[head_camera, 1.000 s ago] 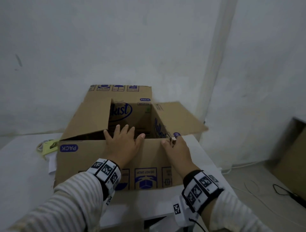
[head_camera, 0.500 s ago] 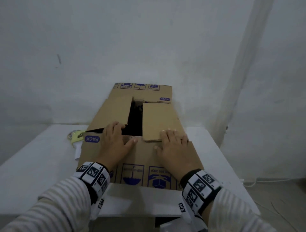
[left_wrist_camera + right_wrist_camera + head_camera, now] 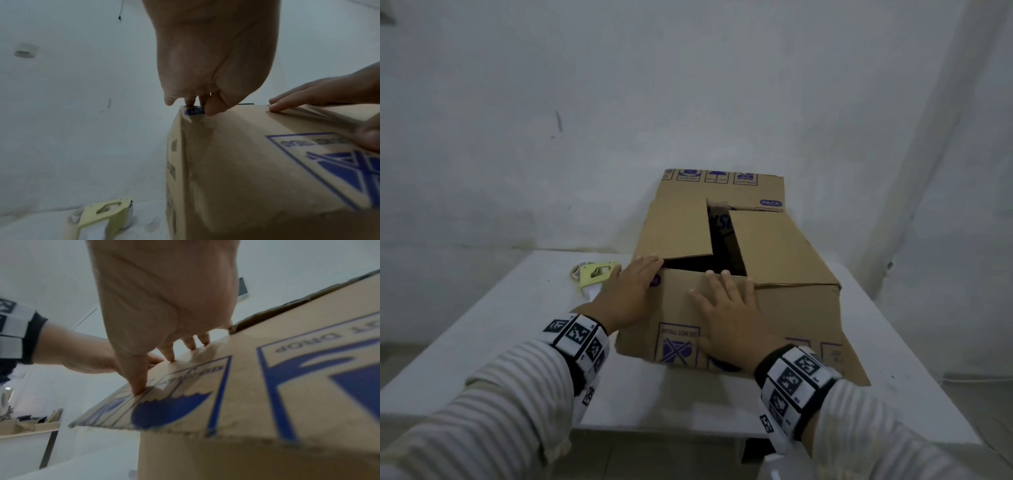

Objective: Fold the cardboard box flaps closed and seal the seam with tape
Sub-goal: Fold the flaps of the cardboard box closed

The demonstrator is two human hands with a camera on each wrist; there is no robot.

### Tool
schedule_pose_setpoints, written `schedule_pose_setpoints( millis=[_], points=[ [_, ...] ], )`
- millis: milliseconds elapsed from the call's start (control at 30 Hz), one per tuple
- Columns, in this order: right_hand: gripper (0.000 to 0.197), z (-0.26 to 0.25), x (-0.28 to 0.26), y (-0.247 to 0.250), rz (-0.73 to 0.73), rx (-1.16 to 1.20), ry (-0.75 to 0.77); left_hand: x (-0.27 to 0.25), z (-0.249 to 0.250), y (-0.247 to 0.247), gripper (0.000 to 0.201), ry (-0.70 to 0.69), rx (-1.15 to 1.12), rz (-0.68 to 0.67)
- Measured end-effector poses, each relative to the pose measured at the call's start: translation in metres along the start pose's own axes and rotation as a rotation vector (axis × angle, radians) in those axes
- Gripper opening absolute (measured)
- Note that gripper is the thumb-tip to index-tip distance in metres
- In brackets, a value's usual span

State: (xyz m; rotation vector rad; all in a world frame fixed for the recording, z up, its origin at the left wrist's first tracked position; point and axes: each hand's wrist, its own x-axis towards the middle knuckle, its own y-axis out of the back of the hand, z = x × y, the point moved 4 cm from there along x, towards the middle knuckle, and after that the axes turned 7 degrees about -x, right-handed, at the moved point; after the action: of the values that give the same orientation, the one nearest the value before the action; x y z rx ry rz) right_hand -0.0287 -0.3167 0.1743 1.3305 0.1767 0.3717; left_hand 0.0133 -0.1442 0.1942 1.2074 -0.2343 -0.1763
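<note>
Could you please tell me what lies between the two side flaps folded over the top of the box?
Nothing solid: between the left flap and right flap, the head view shows a dark open gap into the box.

A white table (image 3: 873, 318) stands against a bare, scuffed pale wall (image 3: 619, 85) in dim light; grey floor (image 3: 989, 404) shows at right

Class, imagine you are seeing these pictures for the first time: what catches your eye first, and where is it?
A brown cardboard box on the white table, its flaps half folded around a dark gap. Both hands lie on its near flap, left hand at the corner, right hand flat. A yellow tape dispenser lies left.
</note>
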Motion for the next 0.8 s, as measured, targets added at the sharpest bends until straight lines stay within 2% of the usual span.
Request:
schedule_pose_setpoints(
  millis=[100,167,400,567,667,733,800],
  points=[
    [0.101,-0.016,0.002,-0.009,-0.046,-0.069,0.02,0.0,-0.017,0.004,0.079,-0.094,0.058,-0.038],
    [0.106,-0.021,0.001,-0.015,-0.068,-0.138,0.036,0.002,-0.026,0.005,0.079,-0.146,0.09,-0.062],
    [0.095,-0.029,-0.006,-0.007,-0.115,-0.148,0.058,0.002,-0.038,0.016,0.083,-0.277,0.074,-0.181],
    [0.07,-0.027,-0.021,0.048,-0.126,0.086,0.082,0.015,-0.051,0.026,0.071,-0.229,-0.116,-0.225],
    [0.042,-0.017,-0.028,0.096,0.027,0.204,0.036,0.022,-0.061,0.033,0.051,-0.156,-0.245,-0.157],
    [0.036,-0.005,-0.024,0.121,0.172,0.142,-0.029,0.027,-0.064,0.035,0.033,-0.131,-0.287,-0.101],
    [0.034,0.009,-0.013,0.134,0.372,0.051,-0.102,0.034,-0.067,0.032,0.051,-0.081,-0.411,-0.015]
  ],
)
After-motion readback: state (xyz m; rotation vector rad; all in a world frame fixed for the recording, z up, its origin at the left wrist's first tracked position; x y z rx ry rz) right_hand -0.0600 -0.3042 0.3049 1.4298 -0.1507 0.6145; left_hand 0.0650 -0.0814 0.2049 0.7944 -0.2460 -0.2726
